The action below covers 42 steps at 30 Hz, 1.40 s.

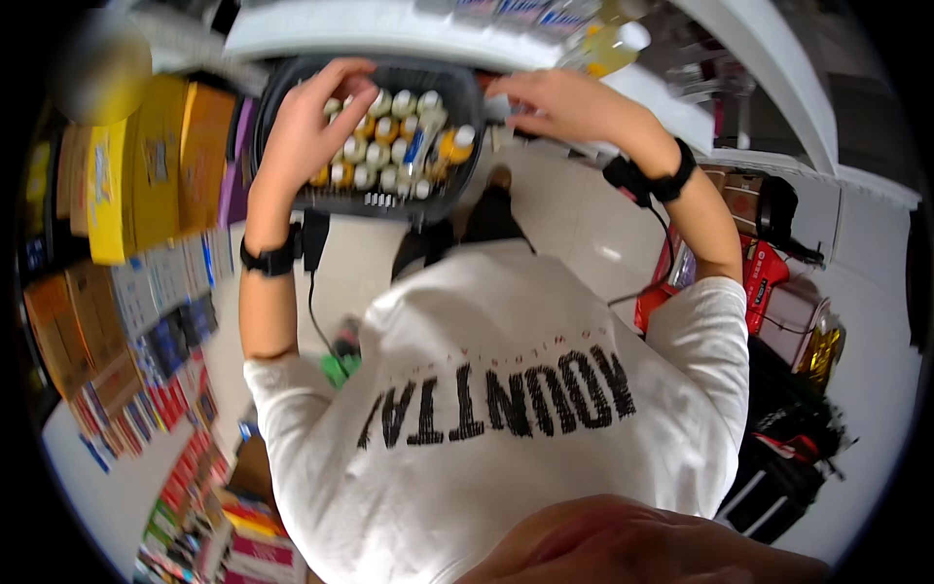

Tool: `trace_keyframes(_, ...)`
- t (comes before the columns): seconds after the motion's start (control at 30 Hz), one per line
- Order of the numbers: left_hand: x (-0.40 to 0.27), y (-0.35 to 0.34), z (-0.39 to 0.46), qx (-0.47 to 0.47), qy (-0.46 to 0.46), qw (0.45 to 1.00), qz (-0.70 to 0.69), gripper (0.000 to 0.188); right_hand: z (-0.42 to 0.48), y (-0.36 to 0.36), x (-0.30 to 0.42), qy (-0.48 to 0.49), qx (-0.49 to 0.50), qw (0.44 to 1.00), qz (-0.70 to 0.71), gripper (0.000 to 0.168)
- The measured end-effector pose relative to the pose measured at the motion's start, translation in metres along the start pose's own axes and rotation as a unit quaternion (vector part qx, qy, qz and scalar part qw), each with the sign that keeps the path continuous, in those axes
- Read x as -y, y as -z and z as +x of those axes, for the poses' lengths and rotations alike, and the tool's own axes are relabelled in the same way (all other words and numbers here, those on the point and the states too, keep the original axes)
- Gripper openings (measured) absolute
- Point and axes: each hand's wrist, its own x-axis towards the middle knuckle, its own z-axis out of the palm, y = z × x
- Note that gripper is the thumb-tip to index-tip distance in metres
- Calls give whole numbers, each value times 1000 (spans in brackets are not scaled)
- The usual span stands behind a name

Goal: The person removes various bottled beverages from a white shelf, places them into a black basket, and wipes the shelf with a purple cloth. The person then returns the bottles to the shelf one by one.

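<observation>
A black plastic basket (365, 208) is before me at the upper left, holding several small bottles (377, 155) with white caps, some pale and some orange. An orange bottle (457, 146) and a clear item with a blue label (419, 142) lie tilted on its right side. My left hand (317, 109) is over the basket's left part, fingers curved and apart; whether its fingertips touch a bottle cannot be told. My right hand (558, 106) is just right of the basket at the shelf edge, fingers spread, with a blurred clear item close under them.
A white shelf (394, 36) with packs and yellow bottles (609, 47) runs along the top. Yellow cartons (135, 168) and stacked boxes stand at the left. Bags and a red box (762, 270) are at the right. Cables hang from both wrist straps, and tiled floor (569, 212) shows below.
</observation>
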Motion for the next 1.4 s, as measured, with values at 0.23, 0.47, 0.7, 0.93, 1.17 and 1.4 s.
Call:
trace_keyframes(0.23,-149,14,110,-53,-199,979,3,19,-80,181,57,19,-84,989,-121,27)
trace_keyframes(0.47,-207,-54,208,-64,-226,971,-37,11,-132,289,48,-55,-127,945,-295,28)
trace_keyframes(0.7,-180,-78,276,-108,-144,980,-83,12,-138,360,-15,-165,-149,897,-383,34)
trace_keyframes(0.93,-184,-78,274,-107,-96,982,-126,10,-82,441,-70,-122,-228,884,-390,45)
trace_keyframes(1.17,-187,-79,275,-112,-75,981,-140,13,10,482,-101,-113,-255,903,-328,78)
trace_keyframes(1.4,-185,-80,274,-97,-65,986,-117,12,45,476,-88,-297,-232,881,-287,83)
